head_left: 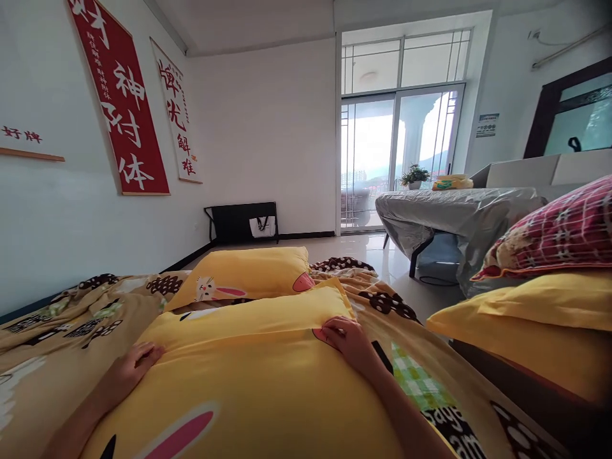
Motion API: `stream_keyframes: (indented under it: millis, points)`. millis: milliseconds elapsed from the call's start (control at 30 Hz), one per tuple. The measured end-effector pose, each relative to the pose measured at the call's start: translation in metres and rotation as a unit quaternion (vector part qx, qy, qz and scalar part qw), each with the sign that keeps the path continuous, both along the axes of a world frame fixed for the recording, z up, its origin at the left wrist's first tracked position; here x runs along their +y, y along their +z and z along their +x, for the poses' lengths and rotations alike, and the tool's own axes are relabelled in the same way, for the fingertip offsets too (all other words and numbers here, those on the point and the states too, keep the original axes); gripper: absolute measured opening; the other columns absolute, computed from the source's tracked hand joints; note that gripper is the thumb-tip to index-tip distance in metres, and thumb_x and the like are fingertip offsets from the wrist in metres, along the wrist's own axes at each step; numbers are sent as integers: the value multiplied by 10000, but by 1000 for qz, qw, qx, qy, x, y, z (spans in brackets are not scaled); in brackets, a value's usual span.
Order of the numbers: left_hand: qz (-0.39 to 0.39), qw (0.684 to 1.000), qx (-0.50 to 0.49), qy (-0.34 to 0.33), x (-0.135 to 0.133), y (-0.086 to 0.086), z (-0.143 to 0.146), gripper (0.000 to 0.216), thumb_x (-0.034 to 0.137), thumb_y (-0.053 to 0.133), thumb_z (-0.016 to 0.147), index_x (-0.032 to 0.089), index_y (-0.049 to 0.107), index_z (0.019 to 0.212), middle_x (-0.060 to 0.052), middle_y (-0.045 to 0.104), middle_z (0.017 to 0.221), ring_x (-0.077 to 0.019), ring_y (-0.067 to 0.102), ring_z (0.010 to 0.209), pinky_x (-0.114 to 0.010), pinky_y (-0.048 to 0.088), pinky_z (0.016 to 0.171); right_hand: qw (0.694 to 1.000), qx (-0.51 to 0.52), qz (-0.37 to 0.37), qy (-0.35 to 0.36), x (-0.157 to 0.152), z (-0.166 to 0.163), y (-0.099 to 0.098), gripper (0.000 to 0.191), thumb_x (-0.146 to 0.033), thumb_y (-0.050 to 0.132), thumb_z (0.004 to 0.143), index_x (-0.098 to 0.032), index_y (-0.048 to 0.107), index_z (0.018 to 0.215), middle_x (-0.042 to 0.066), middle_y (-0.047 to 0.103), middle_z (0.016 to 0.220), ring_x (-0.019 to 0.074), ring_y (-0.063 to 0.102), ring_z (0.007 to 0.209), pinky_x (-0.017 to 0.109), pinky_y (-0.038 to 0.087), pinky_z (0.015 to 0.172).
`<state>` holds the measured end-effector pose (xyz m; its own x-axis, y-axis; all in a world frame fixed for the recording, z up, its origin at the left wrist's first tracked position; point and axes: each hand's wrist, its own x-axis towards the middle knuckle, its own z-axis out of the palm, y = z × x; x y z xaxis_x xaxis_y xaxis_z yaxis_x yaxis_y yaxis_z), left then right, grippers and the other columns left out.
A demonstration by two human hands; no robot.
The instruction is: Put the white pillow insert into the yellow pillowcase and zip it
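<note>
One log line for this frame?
left hand: flat on near pillow | right hand: on pillow's right side | far pillow: behind, on bed

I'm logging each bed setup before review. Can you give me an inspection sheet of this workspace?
Surface: bed with tan patterned cover.
Things: near yellow pillow; second yellow pillow behind it.
Clutter: plaid pillow on a yellow cushion, right.
Hands: left hand and right hand lie open, flat on the near pillow's edges.
Cables: nothing seen.
Surroundings: red wall banner, covered table, glass balcony door.
</note>
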<state>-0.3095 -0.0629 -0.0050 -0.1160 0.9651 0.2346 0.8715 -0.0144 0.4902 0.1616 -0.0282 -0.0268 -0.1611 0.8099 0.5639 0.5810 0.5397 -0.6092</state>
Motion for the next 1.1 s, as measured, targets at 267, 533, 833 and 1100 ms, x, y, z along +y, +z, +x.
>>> stream_keyframes:
  millis: [267,533,833,1100]
  points:
    - [-59,993,-87,-49,5,4,-5,547,699,456,675,189,652,657,-59,687,781,-270,612,840,-283,472,707,998,-34,34,-31,9,-4,-7,339,-414,443,858,-192,526,617,35,593,675,158,500,657,277,370,623]
    - [123,990,-57,43,-29,97,22,569,708,375,687,188,346,456,19,288,457,-117,317,475,-253,228,483,999,-21,18,-37,6,15,44,347,-460,378,845,-202,450,625,0,505,607,144,431,601,276,352,578]
    - [35,998,-52,-19,-49,54,28,548,671,375,722,191,312,466,18,294,475,-120,317,487,-261,247,514,994,-95,11,-52,-16,26,34,357,-495,353,868,-222,457,662,25,571,653,176,491,634,316,392,621]
    - [72,997,6,-2,-42,15,28,573,645,277,810,191,538,579,-42,606,664,-193,542,682,-266,341,655,980,-194,-45,-12,-12,29,10,400,-511,291,892,-224,412,640,29,578,643,173,477,602,317,367,587]
